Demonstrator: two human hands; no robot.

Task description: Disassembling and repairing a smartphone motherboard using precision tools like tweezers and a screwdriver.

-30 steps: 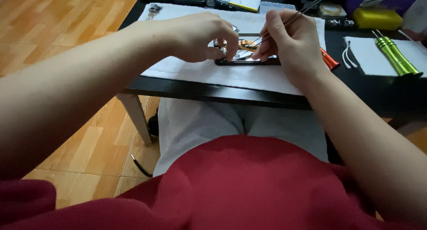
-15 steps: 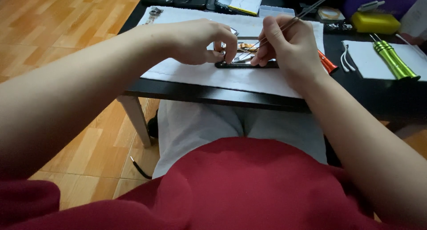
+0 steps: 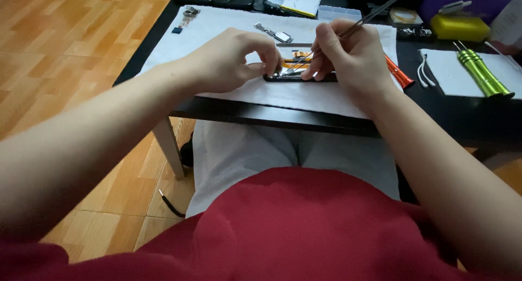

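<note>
An opened black phone (image 3: 298,77) lies on a white sheet (image 3: 217,25) on a dark table, with orange flex cables showing inside. My left hand (image 3: 231,60) rests on the phone's left end, its fingertips pinched at the edge. My right hand (image 3: 353,55) holds thin metal tweezers (image 3: 375,11), whose tips reach into the phone's inside near the left fingertips. The phone's right end is hidden under my right hand.
Small loose parts (image 3: 274,33) lie on the sheet behind the phone. An orange-handled tool (image 3: 399,74) lies right of my hand. Two green screwdrivers (image 3: 481,71) and a white cable (image 3: 423,71) rest on white paper at right. A yellow box (image 3: 459,26) and clear parts tray (image 3: 338,13) stand at the back.
Both hands stay on the phone. The view has shifted slightly, and the tweezers' tips have moved a little inside the phone.
</note>
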